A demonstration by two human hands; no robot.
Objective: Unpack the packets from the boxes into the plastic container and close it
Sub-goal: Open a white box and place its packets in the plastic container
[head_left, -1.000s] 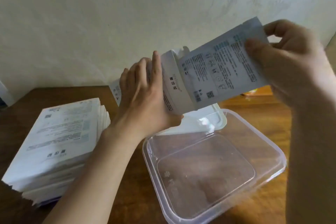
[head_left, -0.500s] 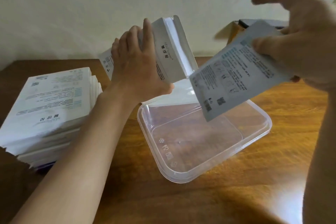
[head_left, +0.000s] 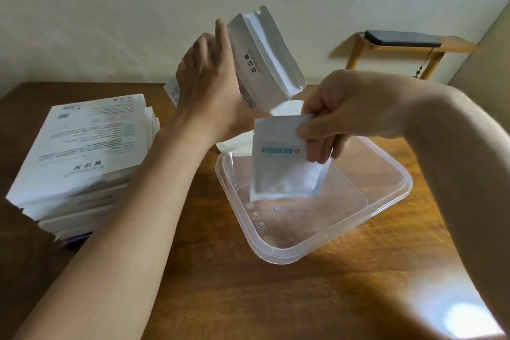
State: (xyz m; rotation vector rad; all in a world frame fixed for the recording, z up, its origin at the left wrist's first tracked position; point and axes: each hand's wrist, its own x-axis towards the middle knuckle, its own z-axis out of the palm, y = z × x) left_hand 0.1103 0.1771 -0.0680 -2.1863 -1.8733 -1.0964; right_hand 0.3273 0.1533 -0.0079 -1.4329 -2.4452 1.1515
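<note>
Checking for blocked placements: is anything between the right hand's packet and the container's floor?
Nothing visible. The right hand pinches the packet over the open plastic container, whose floor is bare; the left hand holds the box higher.

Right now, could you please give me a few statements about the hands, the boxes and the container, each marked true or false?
1. The right hand pinches a packet over the plastic container. True.
2. The left hand holds nothing. False: it holds an open box, tilted.
3. A stack of boxes stands on the table, left of the container. True.
4. The lid is snapped onto the container. False: the container is open, and a white lid lies behind it.
5. Several packets lie in the container. False: only the packet in the right hand shows there.
</note>
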